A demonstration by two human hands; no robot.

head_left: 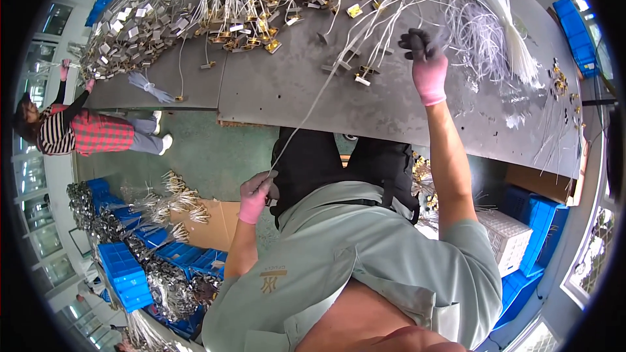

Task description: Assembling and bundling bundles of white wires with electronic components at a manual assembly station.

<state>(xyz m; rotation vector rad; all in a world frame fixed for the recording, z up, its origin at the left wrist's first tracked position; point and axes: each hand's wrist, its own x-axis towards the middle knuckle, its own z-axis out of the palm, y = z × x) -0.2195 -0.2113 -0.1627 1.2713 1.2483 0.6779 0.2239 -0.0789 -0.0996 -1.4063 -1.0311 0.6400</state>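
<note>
Two gloved hands work over a dark grey bench (274,91) seen from above through a wide, curved lens. The right hand (427,62), in a pink glove with dark fingertips, is stretched far out over the bench; its fingers are pressed together, pinching the end of a loose bunch of thin white cable ties (476,29) that fans out just beyond it. The left hand (255,194), also in a pink glove, is held low beside the person's dark trousers (313,156), off the near edge of the bench. Its fingers are closed around one thin white wire (313,107), which runs up from that hand in a taut line, across the bench edge and toward a heap of similar wires.

That heap of white wires with small gold and silver metal end pieces (261,6) covers the far part of the bench, and a second grey pile of such pieces (130,32) lies at its far left. A few single wires with end pieces lie between the heap and the right hand.

At the left end of the bench another person in a red checked and striped top (78,132) reaches toward the pile. Blue plastic crates (124,274) holding more wire bundles stand on the floor at lower left, and further blue crates (531,215) with a white basket (505,238) stand at lower right.
</note>
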